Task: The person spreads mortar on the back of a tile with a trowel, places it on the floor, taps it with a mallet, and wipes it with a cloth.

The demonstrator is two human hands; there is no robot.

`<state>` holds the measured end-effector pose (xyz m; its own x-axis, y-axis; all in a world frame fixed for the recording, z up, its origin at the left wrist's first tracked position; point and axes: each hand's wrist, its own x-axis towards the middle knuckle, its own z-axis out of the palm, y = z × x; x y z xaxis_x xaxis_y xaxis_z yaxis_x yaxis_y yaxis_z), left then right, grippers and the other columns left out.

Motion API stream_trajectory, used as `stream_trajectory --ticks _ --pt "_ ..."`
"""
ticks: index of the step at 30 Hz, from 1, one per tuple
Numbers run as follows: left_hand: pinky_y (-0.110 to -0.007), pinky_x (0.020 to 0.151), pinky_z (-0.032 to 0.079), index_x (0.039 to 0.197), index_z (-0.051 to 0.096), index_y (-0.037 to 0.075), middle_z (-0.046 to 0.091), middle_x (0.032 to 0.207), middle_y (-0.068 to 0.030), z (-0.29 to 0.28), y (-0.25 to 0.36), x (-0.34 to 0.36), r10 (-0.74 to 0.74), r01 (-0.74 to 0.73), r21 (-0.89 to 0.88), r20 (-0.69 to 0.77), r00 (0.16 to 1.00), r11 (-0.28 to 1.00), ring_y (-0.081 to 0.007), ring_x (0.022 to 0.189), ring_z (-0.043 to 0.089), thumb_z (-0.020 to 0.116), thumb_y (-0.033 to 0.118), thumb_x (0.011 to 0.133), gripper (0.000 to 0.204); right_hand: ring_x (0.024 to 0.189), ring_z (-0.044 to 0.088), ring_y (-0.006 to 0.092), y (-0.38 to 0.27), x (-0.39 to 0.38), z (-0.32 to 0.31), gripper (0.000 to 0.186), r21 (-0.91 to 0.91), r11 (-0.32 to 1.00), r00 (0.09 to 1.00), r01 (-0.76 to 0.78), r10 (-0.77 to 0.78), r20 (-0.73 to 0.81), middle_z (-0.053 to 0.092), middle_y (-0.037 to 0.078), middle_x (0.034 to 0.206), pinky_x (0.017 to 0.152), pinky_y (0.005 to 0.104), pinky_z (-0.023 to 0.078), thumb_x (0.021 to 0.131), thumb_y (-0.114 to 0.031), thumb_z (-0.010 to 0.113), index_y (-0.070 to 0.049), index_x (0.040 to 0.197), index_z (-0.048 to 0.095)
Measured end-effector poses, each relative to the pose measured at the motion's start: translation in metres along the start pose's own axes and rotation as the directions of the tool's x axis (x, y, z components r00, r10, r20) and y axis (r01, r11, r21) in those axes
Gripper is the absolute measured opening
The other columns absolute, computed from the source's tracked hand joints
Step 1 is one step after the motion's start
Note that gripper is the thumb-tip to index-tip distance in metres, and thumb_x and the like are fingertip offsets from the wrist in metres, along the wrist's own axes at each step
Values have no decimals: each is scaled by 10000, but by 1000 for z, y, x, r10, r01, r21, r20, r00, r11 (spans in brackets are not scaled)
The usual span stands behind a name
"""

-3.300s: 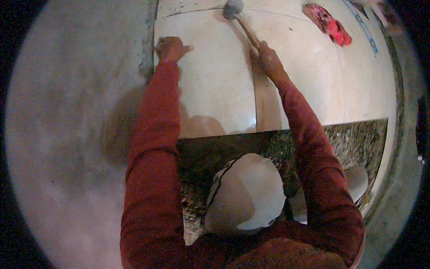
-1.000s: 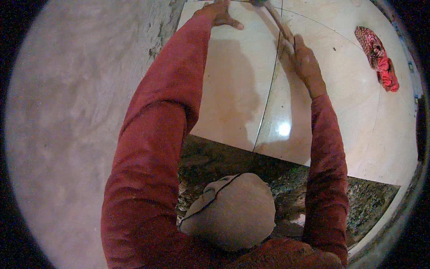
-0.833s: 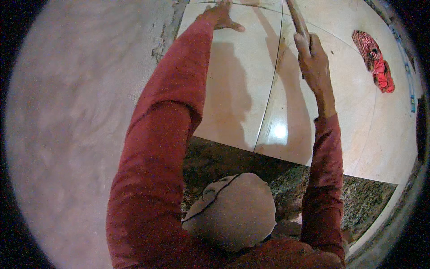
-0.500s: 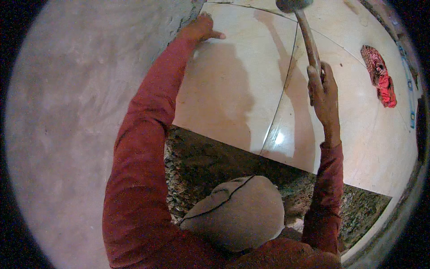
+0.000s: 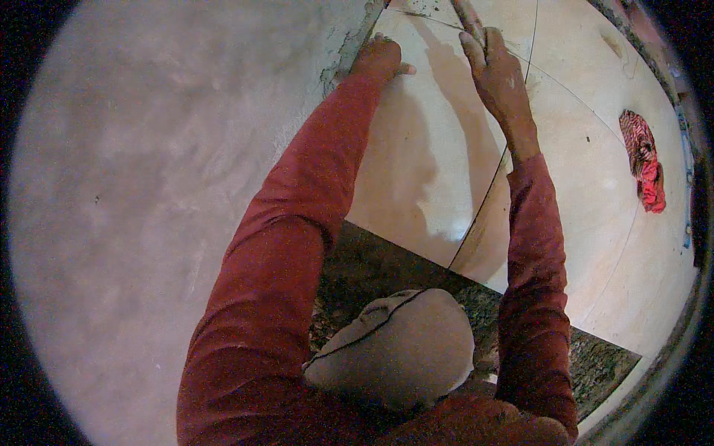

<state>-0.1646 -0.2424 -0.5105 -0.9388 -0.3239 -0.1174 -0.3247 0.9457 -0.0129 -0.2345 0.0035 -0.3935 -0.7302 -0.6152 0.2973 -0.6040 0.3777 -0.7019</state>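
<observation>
My left hand (image 5: 383, 58) lies on a pale cream floor tile (image 5: 409, 134) right beside the rough wall edge. Its thumb sticks out to the right, and the fingers I can see rest against the tile edge with nothing held. To its right, my right hand (image 5: 500, 74) is wrapped round the wooden handle of a mallet (image 5: 468, 18). The mallet's head lies beyond the top of the picture. Both arms, in dark red sleeves, reach forward over the tiles, and their shadows fall across the surface.
A grey plastered wall (image 5: 149, 163) fills the left side. Dark rough ground (image 5: 387, 256) shows below the tiles' near edge, around my grey-clad knee (image 5: 405, 346). A crumpled red patterned cloth (image 5: 643, 160) lies on the right tile (image 5: 573, 193). A blue spirit level (image 5: 688, 186) lies at the far right.
My right hand has swung the mallet forward and left, nearer my left hand, and its head has gone out of view. The whole view has shifted slightly; my left hand stays by the wall.
</observation>
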Motion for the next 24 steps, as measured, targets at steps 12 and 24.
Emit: stream_trajectory --ticks 12,24 --pt "-484 1036 481 1151 714 0 637 1297 -229 -22 14 3 -67 71 -56 71 995 996 -390 1244 587 761 604 779 711 908 657 507 -3 -2 -10 437 -94 995 999 -38 40 19 669 327 937 738 572 530 1024 -411 523 5 1157 505" --pt "-552 993 483 1169 704 52 621 1308 -219 -20 14 31 -35 41 -87 63 997 995 -389 1236 589 707 626 823 670 886 667 488 54 -63 -21 343 -199 947 962 -253 268 54 659 341 959 751 560 524 1032 -334 507 -15 1159 496"
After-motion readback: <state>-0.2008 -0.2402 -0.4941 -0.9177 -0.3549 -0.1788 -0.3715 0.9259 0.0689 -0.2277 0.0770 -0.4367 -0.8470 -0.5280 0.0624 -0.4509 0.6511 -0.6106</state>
